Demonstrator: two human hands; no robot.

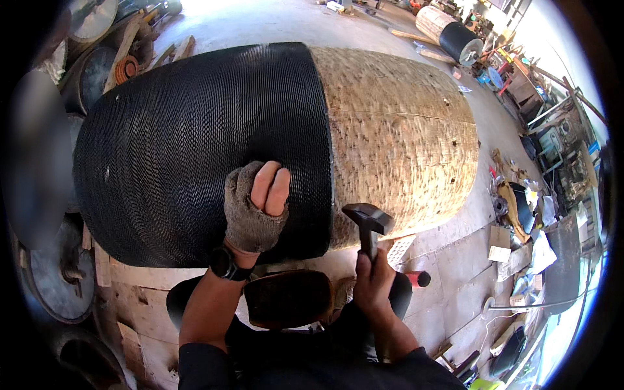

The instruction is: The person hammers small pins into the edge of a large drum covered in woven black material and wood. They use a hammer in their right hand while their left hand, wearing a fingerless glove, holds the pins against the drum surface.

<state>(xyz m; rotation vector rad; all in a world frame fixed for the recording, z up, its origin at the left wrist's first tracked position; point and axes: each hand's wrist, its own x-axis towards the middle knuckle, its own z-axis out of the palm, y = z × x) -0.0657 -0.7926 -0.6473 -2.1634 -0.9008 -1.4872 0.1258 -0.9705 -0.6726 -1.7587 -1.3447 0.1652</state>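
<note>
A large wooden roller (396, 136) lies sideways in front of me, its right part bare, pale and pitted. Black wire-toothed covering (195, 143) wraps the left part in close rows. My left hand (257, 207), in a grey knitted glove with two bare fingers showing, is closed against the covering near its right edge; whatever its fingertips hold is hidden. My right hand (375, 283) grips the handle of a hammer (368, 220). The dark hammer head is raised in front of the roller's lower edge, just right of the covering's border.
Between my knees sits a dark brown open container (289, 300). A red cylinder with a black end (419, 279) is by my right knee. Metal-ended rollers (62, 270) crowd the left side. Clutter and a cardboard box (499, 244) line the right; another part-black roller (458, 40) lies far back.
</note>
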